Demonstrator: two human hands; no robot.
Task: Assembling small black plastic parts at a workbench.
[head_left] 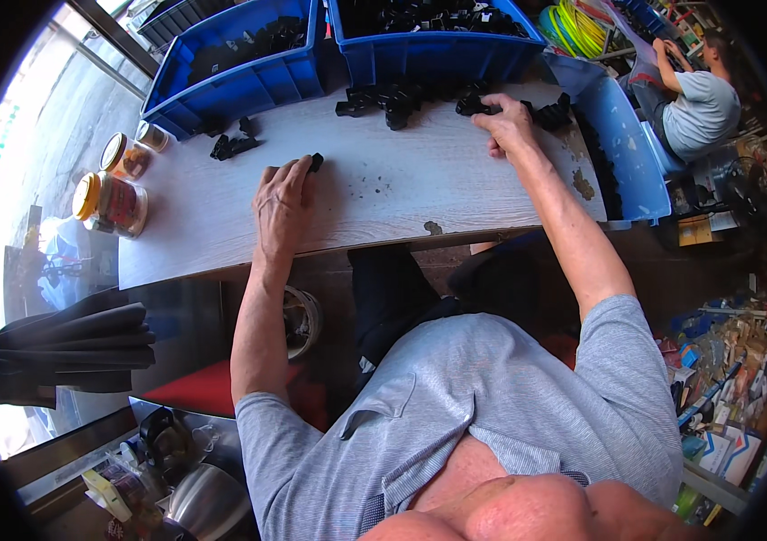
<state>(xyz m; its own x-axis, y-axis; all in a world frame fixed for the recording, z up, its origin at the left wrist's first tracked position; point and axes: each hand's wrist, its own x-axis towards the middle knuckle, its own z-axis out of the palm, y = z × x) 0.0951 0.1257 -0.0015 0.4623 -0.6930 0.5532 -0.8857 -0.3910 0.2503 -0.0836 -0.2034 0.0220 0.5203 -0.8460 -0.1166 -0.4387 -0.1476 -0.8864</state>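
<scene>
Grey shirt cloth (pixel 492 388) fills the near part of the view, and both bare forearms reach from it across a pale wooden table (pixel 221 234). On the near-left part of the table the left hand (pixel 281 203) lies palm down, fingers pressed together, their tips pinching or covering a small black plastic part (pixel 315 162); how firmly it is gripped I cannot tell. Far to the right, the right hand (pixel 510 124) rests at the edge of a loose heap of black parts (pixel 401 99), fingers curled onto a piece at its right end. Judging from how things lie, the work looks partly done: one part sits alone under the left hand and a small cluster of black pieces (pixel 232 144) lies apart to the far left, while most of the heap remains spread along the far edge. Behind it stand two blue bins (pixel 248 86), both holding more black parts, and another blue bin (pixel 622 144) stands at the table's right end. Two jars with yellow lids (pixel 113 203) stand at the left edge, well clear of the hands. Between the two hands nothing blocks the wood except a few dark specks. Another person in a pale shirt (pixel 699 108) sits far right, among clutter.
</scene>
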